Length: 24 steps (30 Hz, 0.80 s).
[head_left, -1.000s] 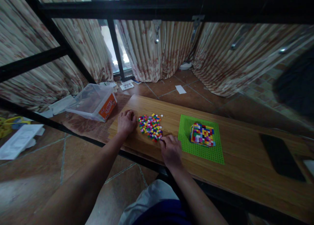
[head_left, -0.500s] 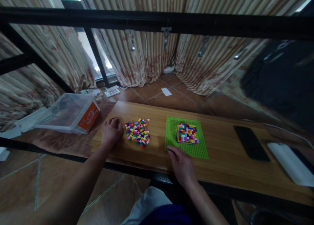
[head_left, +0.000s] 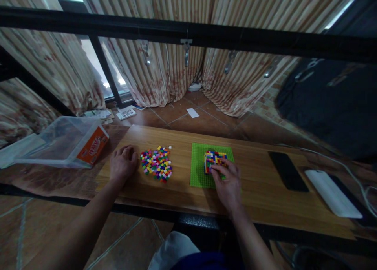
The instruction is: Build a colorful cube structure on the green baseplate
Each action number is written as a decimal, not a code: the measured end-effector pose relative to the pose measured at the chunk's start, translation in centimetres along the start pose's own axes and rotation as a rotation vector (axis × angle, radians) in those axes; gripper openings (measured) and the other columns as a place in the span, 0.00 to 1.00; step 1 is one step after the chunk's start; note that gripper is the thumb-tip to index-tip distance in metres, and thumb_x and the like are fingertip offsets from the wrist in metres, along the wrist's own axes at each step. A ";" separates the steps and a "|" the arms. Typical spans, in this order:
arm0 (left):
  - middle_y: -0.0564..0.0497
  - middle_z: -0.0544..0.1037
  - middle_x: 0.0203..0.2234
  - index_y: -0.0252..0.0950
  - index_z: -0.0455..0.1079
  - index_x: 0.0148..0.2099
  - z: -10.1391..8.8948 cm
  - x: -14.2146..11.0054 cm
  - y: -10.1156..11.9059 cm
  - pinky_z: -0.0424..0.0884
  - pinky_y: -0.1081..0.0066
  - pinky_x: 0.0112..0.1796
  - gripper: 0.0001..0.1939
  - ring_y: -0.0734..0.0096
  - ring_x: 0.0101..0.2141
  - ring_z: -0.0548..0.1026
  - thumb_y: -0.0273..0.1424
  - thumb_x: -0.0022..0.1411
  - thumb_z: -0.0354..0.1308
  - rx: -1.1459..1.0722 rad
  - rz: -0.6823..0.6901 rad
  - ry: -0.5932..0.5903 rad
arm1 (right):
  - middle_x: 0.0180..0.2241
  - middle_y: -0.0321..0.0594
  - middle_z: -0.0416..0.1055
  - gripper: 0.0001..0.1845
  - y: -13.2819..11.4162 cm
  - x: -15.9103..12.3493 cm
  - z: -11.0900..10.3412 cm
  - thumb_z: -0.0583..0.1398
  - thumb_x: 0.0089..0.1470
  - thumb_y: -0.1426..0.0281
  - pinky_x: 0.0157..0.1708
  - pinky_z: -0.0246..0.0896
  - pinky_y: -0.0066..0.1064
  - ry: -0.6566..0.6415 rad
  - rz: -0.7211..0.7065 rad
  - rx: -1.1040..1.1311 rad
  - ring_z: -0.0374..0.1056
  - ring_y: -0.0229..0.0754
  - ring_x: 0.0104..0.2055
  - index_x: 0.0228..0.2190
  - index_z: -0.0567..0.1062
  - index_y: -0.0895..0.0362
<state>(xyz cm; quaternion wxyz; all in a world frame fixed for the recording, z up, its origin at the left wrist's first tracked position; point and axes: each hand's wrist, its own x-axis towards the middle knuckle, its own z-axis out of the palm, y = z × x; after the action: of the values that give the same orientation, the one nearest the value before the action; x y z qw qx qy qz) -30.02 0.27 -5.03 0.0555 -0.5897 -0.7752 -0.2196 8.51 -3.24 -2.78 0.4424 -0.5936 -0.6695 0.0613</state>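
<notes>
Closest in is the lap with white and blue cloth (head_left: 191,260), then the near edge of a long wooden board (head_left: 179,193). Right hand (head_left: 229,183) is over at the little multicolored brick build (head_left: 215,156), fingers bent and bunched at its near right side. Can't tell if there's a loose brick pinched in there, it's too small and the fingers cover it.

Left hand (head_left: 122,164) is just resting on the board, relaxed and part open, nothing visible in it. It's beside the loose brick pile (head_left: 156,166), which sits between the two hands. One white brick (head_left: 170,147) is at the pile's far edge.

The build sits on a green studded baseplate (head_left: 196,172). So imo the step in hand is fingerwork on the build, and that spot calls for lining up with the studs and a gentle press, without shoving the whole thing.

Off to the right there's a black flat slab (head_left: 288,171) and a white one (head_left: 332,193). Clear tub (head_left: 63,138) with an orange label is far left. Past the board: paper (head_left: 193,113) on the floor tiles, then striped curtains (head_left: 182,77).
</notes>
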 end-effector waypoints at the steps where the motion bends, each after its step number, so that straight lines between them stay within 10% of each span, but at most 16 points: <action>1: 0.40 0.76 0.50 0.35 0.72 0.52 0.0 0.0 0.0 0.65 0.54 0.54 0.21 0.49 0.51 0.70 0.39 0.63 0.49 0.001 0.002 0.003 | 0.50 0.44 0.70 0.09 0.1 -0.1 0.1 0.61 0.57 0.62 0.53 0.60 0.50 0.006 -0.004 -0.003 0.62 0.49 0.53 0.34 0.81 0.50; 24: 0.40 0.75 0.51 0.35 0.72 0.52 -0.1 0.1 0.1 0.64 0.53 0.56 0.21 0.48 0.52 0.70 0.38 0.63 0.49 0.008 -0.001 -0.019 | 0.48 0.44 0.70 0.06 -0.2 0.2 2.1 0.62 0.50 0.68 0.56 0.58 0.47 0.154 0.259 0.247 0.66 0.47 0.52 0.31 0.79 0.54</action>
<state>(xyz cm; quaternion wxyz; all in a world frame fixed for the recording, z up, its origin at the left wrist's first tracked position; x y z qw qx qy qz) -29.95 0.33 -4.87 0.0503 -0.5911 -0.7769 -0.2109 7.00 -2.20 -3.86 0.5504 -0.6187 -0.5391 0.1537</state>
